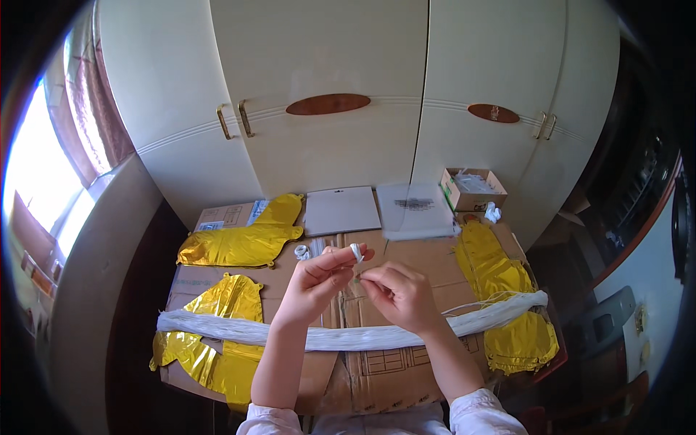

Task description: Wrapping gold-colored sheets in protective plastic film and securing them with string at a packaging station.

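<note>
My left hand (319, 279) is raised over a flattened cardboard sheet (377, 362), and its fingertips pinch a small white roll of ribbon or tape (357, 251). My right hand (399, 293) is close beside it, fingers pinched together near the roll, seemingly on a thin strand too fine to see. A long bundle of white string (348, 336) lies across the cardboard under both forearms. A second small white roll (301, 252) rests on the cardboard just left of my left hand.
Flat gold foil balloons lie at the left rear (239, 243), left front (210, 326) and right (507, 297). A white pad (341, 210), a clear packet (417, 210) and a small open carton (471, 188) sit at the back. Cream wardrobe doors (348, 109) stand behind.
</note>
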`<state>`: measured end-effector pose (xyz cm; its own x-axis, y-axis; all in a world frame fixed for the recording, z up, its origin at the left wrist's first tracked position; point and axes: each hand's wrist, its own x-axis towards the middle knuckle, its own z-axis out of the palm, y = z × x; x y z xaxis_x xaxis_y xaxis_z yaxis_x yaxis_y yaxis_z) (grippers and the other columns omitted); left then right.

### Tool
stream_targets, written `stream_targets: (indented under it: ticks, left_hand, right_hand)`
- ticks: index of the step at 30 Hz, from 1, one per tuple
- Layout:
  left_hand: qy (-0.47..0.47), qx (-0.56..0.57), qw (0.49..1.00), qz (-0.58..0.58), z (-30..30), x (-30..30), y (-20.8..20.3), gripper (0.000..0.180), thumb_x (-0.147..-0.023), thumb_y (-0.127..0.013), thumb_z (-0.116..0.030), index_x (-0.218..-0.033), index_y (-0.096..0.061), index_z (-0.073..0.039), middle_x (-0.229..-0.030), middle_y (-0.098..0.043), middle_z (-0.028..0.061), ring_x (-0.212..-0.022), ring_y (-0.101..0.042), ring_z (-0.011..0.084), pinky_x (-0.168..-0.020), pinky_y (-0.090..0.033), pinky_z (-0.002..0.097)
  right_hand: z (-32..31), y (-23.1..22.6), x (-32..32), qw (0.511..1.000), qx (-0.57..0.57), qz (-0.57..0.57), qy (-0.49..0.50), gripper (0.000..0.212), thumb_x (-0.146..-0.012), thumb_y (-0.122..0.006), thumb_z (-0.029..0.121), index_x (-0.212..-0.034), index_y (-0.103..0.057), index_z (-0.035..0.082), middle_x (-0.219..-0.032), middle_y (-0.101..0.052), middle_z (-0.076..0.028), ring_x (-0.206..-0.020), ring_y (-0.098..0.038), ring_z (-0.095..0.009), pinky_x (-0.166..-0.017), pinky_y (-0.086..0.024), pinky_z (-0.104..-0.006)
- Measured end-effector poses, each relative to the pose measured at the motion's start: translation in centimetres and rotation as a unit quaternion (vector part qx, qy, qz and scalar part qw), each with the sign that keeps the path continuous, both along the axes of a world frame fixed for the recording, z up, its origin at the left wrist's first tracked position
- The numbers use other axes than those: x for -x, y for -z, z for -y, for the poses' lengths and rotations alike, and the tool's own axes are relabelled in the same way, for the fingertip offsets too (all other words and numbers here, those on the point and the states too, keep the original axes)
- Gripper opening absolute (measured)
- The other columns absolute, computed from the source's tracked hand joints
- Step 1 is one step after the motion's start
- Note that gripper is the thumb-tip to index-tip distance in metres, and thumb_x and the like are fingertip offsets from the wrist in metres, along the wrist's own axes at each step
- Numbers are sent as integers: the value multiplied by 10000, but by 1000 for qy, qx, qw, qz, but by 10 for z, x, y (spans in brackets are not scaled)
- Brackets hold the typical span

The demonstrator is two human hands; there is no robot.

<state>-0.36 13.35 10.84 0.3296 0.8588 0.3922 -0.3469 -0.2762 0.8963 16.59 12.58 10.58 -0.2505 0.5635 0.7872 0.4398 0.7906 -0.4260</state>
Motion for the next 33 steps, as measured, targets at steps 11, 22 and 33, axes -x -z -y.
stream_targets:
  ticks: [11,22,33]
  left_hand:
    - [-101,-77,965,-231,-1,-5,5,208,-809,-620,19,-1014,-647,12,-832,-625,45,-781,-558,104,-707,-461,238]
    - [25,43,987,-150,3,-5,-1,140,-830,-636,-70,-932,-663,22,-816,-653,54,-829,-590,101,-701,-471,244]
    - [-58,20,998,28,-5,-11,11,206,-882,-525,15,-1069,-609,43,-1007,-651,90,-968,-593,138,-909,-437,265]
  right_hand:
    - [-9,-7,-13,989,-149,16,12,188,-647,-776,75,-766,-631,90,-699,-587,-7,-583,-550,-165,-509,-436,-272]
    - [-23,12,-20,983,106,-120,-90,133,-730,-732,110,-781,-619,61,-720,-590,-14,-609,-568,-118,-513,-448,-256]
    - [-14,14,3,998,-17,-26,49,123,-714,-702,-12,-812,-638,28,-712,-592,-52,-608,-575,-163,-528,-451,-263]
